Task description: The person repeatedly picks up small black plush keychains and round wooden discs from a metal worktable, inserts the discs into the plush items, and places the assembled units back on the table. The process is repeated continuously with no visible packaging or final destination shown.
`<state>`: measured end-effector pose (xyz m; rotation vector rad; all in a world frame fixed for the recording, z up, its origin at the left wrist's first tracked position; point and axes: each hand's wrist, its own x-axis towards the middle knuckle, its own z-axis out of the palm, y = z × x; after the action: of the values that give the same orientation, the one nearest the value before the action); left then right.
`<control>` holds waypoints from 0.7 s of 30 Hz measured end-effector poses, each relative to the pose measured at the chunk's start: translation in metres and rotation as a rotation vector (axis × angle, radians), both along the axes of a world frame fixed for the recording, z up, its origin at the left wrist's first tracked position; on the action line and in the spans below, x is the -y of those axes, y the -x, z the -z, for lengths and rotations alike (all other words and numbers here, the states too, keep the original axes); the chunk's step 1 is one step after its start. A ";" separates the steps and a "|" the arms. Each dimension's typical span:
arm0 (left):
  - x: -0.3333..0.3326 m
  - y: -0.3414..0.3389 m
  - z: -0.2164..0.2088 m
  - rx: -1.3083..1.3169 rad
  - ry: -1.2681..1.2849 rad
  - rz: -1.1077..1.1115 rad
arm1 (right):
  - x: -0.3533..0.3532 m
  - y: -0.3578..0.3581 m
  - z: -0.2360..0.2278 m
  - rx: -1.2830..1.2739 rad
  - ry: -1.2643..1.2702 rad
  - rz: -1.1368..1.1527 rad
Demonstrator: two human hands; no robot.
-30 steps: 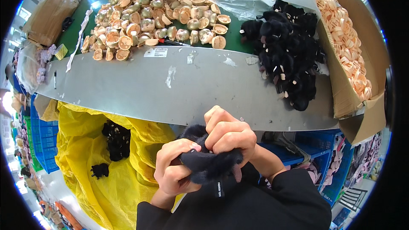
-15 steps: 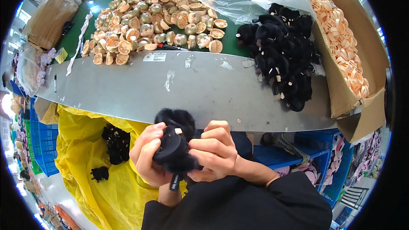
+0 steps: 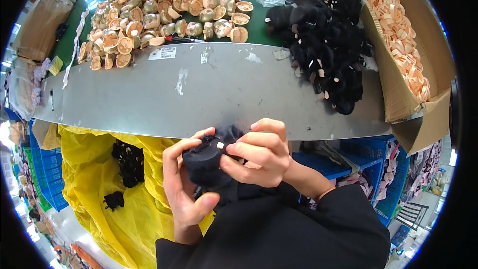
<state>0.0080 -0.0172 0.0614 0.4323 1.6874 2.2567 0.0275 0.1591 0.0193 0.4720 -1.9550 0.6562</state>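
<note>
A black plush doll piece with a small beige tab on it is held up in front of my chest, just off the table's near edge. My left hand holds it from the left, fingers behind its top and thumb low beside it. My right hand grips its right side, thumb and fingertips close to the tab. A heap of similar black plush pieces, several with beige tabs, lies at the table's far right.
Beige and gold-green doll-head shells are piled on the green mat. A cardboard box of peach plastic loops stands at right. Left of me, a yellow sack holds black plush pieces. Blue shelves sit under the table.
The plush piece has turned in my hands, its dark label no longer showing. My left thumb has swung out low, and my right fingers have shifted up toward the tab. The view has shifted slightly.
</note>
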 end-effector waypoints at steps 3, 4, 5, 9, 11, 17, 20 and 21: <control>-0.010 0.001 -0.006 0.057 0.133 -0.042 | 0.004 -0.002 0.012 -0.026 -0.051 -0.012; -0.011 0.003 -0.003 0.032 0.136 -0.038 | 0.003 -0.003 0.016 -0.016 -0.046 -0.020; -0.012 0.003 -0.002 0.025 0.130 -0.045 | 0.002 -0.003 0.019 -0.006 -0.042 -0.027; -0.016 0.001 0.009 -0.018 0.096 -0.067 | -0.007 -0.007 0.026 0.043 0.002 -0.070; -0.016 -0.002 0.019 -0.066 0.090 -0.096 | -0.016 -0.011 0.028 0.067 0.015 -0.088; -0.020 -0.002 0.019 -0.088 0.049 -0.177 | -0.166 0.009 -0.033 0.081 -0.201 0.488; -0.018 -0.002 0.024 -0.145 0.112 -0.146 | -0.309 0.006 -0.075 0.290 -0.528 1.039; -0.017 -0.001 0.027 -0.174 0.141 -0.140 | -0.354 0.002 -0.078 0.501 -0.521 1.234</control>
<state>0.0085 -0.0003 0.0342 0.5043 2.0075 2.2319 0.0253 0.5129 0.0975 -0.6754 -2.3855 -0.5890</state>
